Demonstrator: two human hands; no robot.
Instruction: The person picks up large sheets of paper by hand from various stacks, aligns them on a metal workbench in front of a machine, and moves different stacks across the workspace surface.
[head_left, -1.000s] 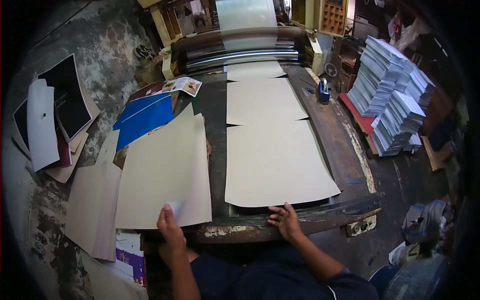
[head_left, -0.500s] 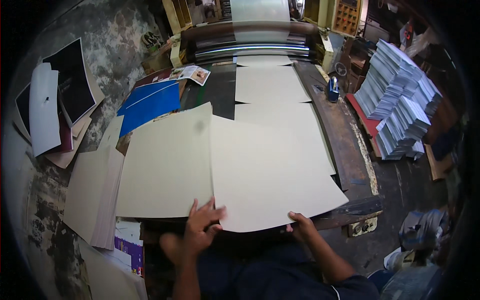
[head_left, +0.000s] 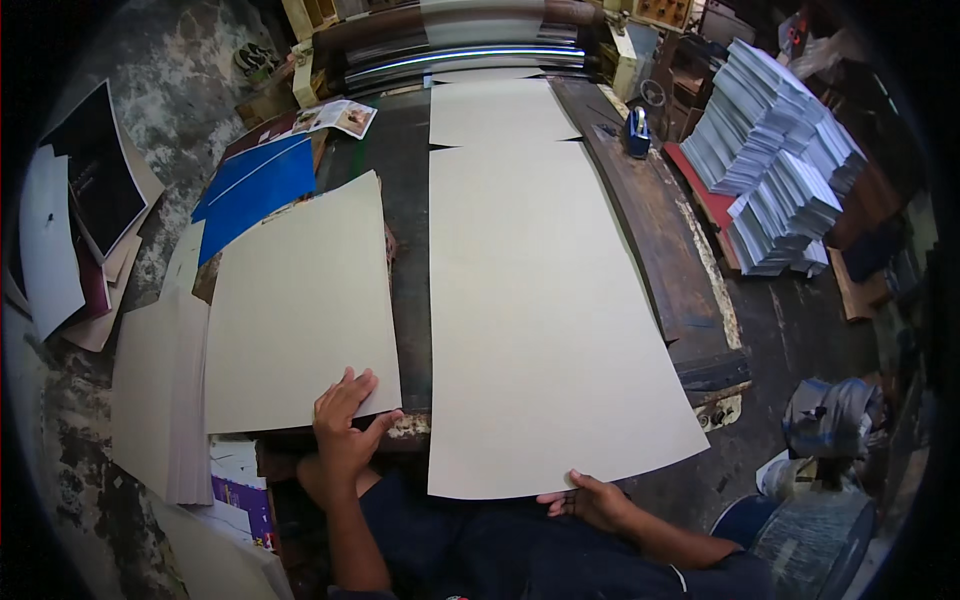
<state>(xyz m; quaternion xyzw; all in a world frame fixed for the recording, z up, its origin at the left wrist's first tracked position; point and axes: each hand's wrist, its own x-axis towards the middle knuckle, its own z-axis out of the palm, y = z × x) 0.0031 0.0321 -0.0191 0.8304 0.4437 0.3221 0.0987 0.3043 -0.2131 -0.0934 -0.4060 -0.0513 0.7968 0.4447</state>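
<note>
- Dark navy short-sleeved top (head_left: 520,565); its lower border merges with the dark cloth below and cannot be told
- Right sleeve (head_left: 725,575), ending near the elbow
- Thin, curved white stripe (head_left: 680,578) near that sleeve
- Left sleeve (head_left: 360,594), equally dark, barely in view
- Left forearm (head_left: 355,545) and right forearm (head_left: 685,543), bare
- Left hand (head_left: 345,420) and right hand (head_left: 598,502), ungloved

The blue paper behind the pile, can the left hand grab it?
Probably not without stretching: the left hand rests on the near edge of the cream pile, which spreads between it and the blue paper. Nothing tall blocks the way.
</note>
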